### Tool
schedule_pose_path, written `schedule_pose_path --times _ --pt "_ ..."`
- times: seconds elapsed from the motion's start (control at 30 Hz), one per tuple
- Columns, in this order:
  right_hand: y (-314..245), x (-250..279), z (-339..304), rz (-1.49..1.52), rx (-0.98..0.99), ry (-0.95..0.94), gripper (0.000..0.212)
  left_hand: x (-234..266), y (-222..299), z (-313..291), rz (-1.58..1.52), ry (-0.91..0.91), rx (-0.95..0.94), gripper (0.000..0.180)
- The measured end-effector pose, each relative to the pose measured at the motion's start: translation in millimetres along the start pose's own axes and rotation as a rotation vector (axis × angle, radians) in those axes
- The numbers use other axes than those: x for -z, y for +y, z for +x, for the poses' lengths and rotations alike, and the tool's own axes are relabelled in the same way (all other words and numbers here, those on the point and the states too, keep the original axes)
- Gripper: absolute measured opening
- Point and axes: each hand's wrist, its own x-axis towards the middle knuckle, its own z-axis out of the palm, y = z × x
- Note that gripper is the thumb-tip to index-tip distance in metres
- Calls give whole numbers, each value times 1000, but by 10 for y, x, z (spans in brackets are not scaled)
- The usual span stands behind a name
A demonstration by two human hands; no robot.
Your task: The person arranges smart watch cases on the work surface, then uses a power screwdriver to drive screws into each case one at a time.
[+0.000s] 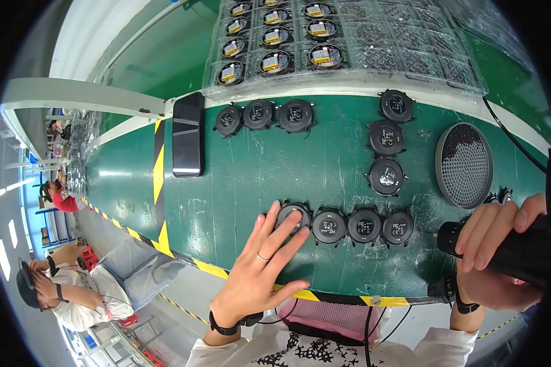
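Observation:
My left hand point(264, 263), fingers spread, rests its fingertips on a round black watch case point(292, 214) at the left end of a row near the front edge of the green table. Beside it, in the same row, lie several more watch cases point(365, 226), backs up. Over at the right, my right hand point(493, 235) is wrapped round a black electric screwdriver point(450, 237). The tool lies sideways, its thin bit pointing left toward the row's right end, apart from the last case point(398, 227).
Further watch cases stand in a column point(386, 137) and a back row point(258, 114). A round grey dish point(466, 177) holds small black pieces. A dark phone point(188, 137) lies back left. Clear trays point(361, 74) with open watch bodies fill the far side. Other people sit beyond the striped edge.

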Motion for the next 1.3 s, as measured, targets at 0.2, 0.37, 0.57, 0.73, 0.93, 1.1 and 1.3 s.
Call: schedule_pose_path --times 0.2,0.37,0.57,0.73,0.93,1.1,1.3 --pt "-87 20 -32 27 -39 -14 67 300 -63 186 75 70 -48 68" --pt "-82 -13 -53 48 -48 20 72 617 -400 737 467 128 -21 67" --pt "49 -115 -54 -8 85 158 72 483 -286 675 512 41 -44 71" --pt "46 -61 -41 -17 94 85 68 347 -199 325 400 100 109 73" --pt "79 -60 -43 -27 122 69 65 181 -89 32 251 170 258 72" --pt "76 -34 -54 4 124 93 64 122 2 51 291 213 235 71" --pt "1 33 -25 -7 55 -40 72 540 -132 219 337 69 -4 66"
